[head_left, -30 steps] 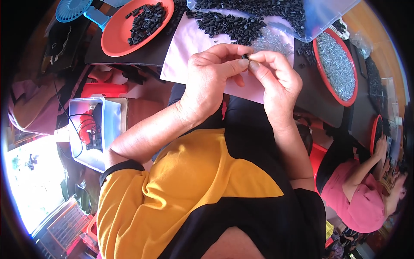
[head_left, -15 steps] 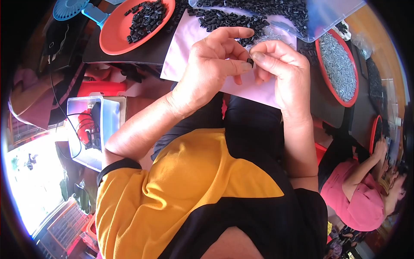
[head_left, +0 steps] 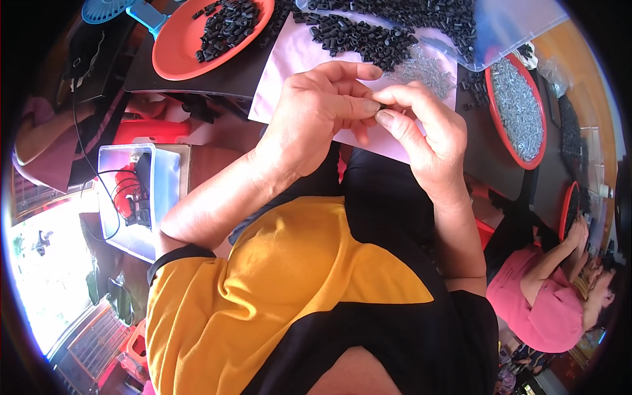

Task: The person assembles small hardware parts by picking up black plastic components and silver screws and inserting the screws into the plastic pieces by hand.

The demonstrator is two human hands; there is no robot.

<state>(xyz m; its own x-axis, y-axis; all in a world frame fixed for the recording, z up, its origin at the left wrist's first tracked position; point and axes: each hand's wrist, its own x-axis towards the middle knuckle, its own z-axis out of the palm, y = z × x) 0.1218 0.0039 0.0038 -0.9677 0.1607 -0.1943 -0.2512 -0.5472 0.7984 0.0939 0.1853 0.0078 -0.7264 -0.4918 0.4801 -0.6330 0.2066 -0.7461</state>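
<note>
A small black part (head_left: 382, 106) is pinched at the fingertips of the left hand (head_left: 309, 112) and right hand (head_left: 431, 128), over the pink sheet (head_left: 278, 79). Black pieces (head_left: 227, 31) are held in the red plate (head_left: 174, 52) and clear bin (head_left: 510, 33); the red basin (head_left: 532, 164) is filled with silvery pieces (head_left: 517, 108).

1. The left forearm (head_left: 217, 197) slants up and rightward from a bent elbow (head_left: 174, 236) to the left wrist (head_left: 266, 170).
2. The left grip (head_left: 311, 108) is a bare hand, its thumb (head_left: 359, 107) reaching rightward, one finger (head_left: 359, 70) stretched above with its tip free, another curled below.
3. The right forearm (head_left: 456, 230) rises steeply, the hand leaning leftward.
4. The right grip (head_left: 438, 135) is bare too, thumb (head_left: 403, 128) and index finger (head_left: 409, 95) bent inward in a pinch.
5. Both grips come together at the fingertips, ahead of the torso (head_left: 289, 257).
</note>
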